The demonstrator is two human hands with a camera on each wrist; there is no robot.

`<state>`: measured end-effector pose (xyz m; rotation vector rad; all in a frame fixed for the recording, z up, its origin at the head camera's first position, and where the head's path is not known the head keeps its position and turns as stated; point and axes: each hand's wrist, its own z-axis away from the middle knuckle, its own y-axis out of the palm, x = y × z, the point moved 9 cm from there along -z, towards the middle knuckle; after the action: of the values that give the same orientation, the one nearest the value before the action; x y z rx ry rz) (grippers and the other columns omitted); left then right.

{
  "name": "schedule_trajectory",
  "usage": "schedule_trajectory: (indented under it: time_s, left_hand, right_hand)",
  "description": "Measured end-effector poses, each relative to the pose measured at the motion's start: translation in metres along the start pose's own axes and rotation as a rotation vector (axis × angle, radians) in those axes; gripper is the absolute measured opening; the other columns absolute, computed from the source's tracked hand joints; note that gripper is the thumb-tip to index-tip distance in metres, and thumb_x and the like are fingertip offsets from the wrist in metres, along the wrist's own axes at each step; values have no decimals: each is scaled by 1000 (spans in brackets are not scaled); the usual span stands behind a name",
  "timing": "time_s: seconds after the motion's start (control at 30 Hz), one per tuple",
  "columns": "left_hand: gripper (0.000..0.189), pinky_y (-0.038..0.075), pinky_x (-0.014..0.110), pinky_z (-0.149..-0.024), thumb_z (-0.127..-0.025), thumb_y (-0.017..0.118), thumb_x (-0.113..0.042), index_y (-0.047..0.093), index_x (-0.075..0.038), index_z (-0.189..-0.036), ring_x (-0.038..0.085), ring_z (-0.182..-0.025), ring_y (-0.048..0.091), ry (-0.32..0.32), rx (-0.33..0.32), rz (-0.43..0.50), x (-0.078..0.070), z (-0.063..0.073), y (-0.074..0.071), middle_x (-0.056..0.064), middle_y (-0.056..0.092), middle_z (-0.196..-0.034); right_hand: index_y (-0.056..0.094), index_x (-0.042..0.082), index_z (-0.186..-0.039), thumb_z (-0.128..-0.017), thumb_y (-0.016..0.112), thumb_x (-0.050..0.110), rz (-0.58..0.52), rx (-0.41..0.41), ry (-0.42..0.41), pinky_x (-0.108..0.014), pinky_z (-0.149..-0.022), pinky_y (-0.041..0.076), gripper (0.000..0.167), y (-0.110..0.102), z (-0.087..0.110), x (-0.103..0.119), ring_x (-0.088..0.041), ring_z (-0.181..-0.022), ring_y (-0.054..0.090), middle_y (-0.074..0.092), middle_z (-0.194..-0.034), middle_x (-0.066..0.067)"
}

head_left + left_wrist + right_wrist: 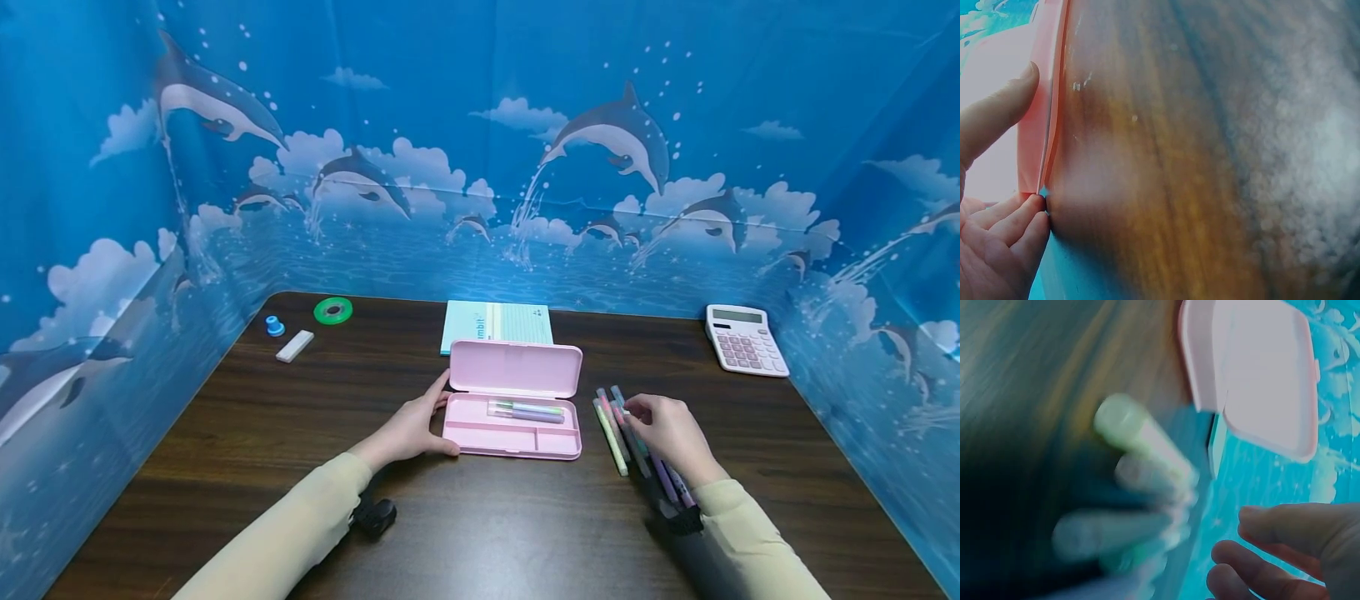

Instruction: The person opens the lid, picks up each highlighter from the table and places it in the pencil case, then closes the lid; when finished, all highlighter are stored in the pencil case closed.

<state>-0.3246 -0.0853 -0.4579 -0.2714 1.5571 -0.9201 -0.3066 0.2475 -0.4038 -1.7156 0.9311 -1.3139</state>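
Note:
A pink pencil case (461,440) lies with its lid raised; two markers (528,412) lie in its rear compartment. My left hand (408,427) holds the case by its left end. In the left wrist view the thumb is on the front wall and the fingertips (1035,203) touch the end. To the right of the case, my right hand (671,432) hovers at a bunch of several markers (613,437). The right wrist view has its thumb and fingers bent with nothing between them, and a pale green marker (1141,434) blurred beside the others.
A light blue notebook (457,321) lies behind the case. At the back left are a green tape roll (333,311), a white eraser (295,347) and a small blue object (274,326). A calculator (746,340) sits at the back right. A dolphin-print curtain (450,242) encloses the table.

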Motion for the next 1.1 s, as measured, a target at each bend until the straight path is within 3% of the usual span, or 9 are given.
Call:
schedule_trajectory:
  time_s: [0.57, 1.1]
  left_hand:
    - [118, 30, 45, -111, -69, 86, -29, 5, -13, -154, 26, -134, 41, -3, 13, 6, -2, 1, 0, 14, 45, -144]
    - [118, 32, 45, -110, -69, 86, -28, 5, -11, -153, 27, -134, 42, 4, 13, 4, -3, 1, 0, 15, 45, -144]
  right_hand:
    - [71, -4, -87, -82, 71, 12, 55, 190, 176, -41, -66, 55, 18, -3, 31, -56, -20, -68, 61, 69, -79, -13]
    - [71, -2, -79, -80, 71, 11, 35, 197, 165, -33, -57, 50, 13, 2, 34, -56, -15, -63, 56, 66, -72, -6]
